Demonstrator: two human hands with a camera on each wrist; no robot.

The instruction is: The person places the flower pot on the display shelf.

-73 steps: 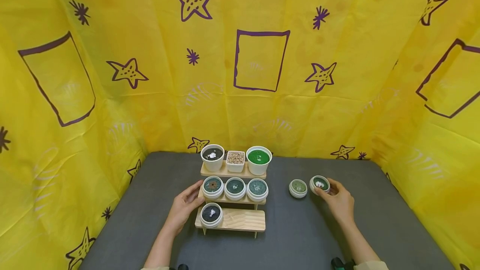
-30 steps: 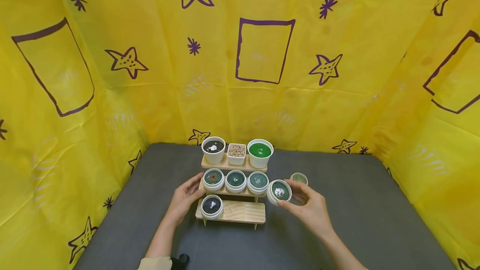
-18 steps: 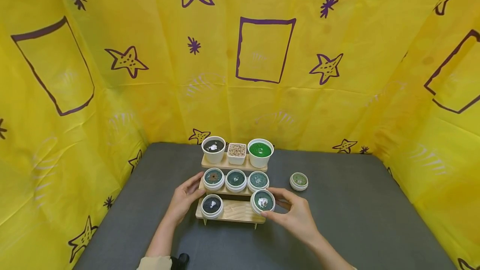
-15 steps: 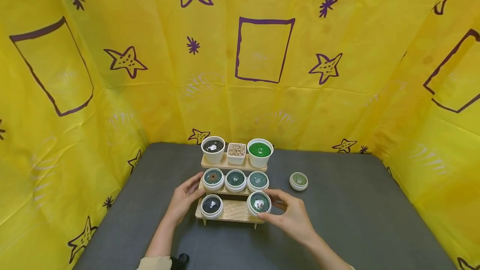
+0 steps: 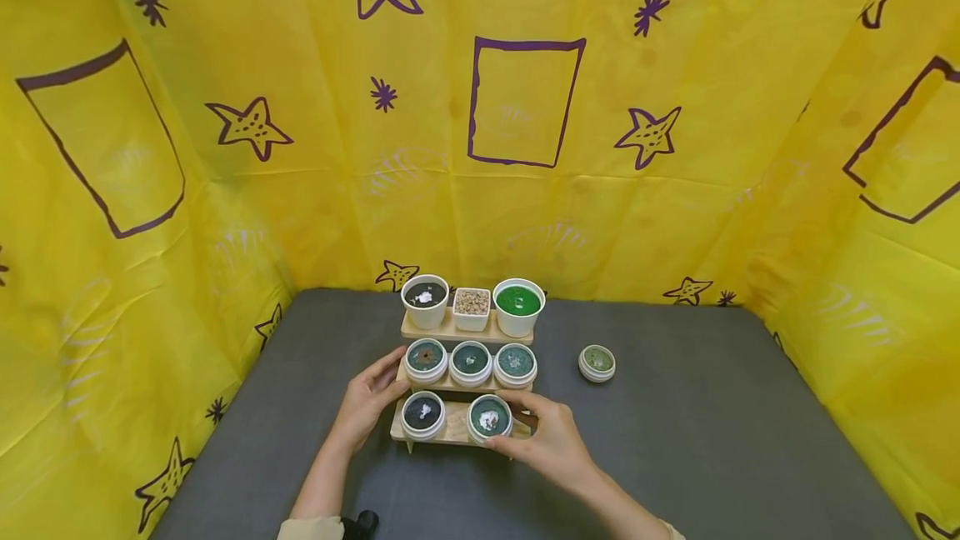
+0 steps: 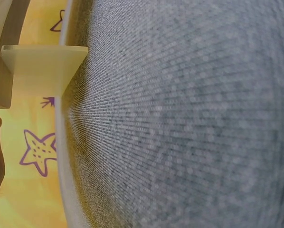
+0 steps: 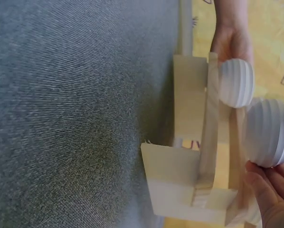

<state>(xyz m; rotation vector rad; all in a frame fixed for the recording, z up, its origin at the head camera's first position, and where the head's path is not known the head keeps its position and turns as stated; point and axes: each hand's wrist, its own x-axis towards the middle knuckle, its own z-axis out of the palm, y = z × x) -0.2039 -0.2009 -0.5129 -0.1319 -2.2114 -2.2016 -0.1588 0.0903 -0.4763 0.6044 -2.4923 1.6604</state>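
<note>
My right hand (image 5: 553, 444) pinches a small white ribbed pot (image 5: 490, 417) with dark green filling and a white patch on top. In the right wrist view that ribbed pot (image 7: 268, 133) hangs over the lowest step, with a gap beneath it. At the left end of a three-step wooden stand (image 5: 459, 432), my left hand (image 5: 366, 400) grips the middle step between thumb and fingers. A similar pot (image 5: 423, 416) with near-black filling stands on the lowest step's left. Three more ribbed pots (image 5: 470, 363) line the middle step.
Two white cups (image 5: 517, 307) and a square white dish of beige granules (image 5: 472, 309) stand on the top step. A low pot with pale green filling (image 5: 597, 363) sits apart, right of the stand, on the dark grey table (image 5: 675, 415). Yellow patterned cloth (image 5: 525, 215) surrounds the table.
My right hand has brought the white-patched pot from the table's right side leftward over the lowest step, most recently toward its middle. My left hand has kept its grip on the stand.
</note>
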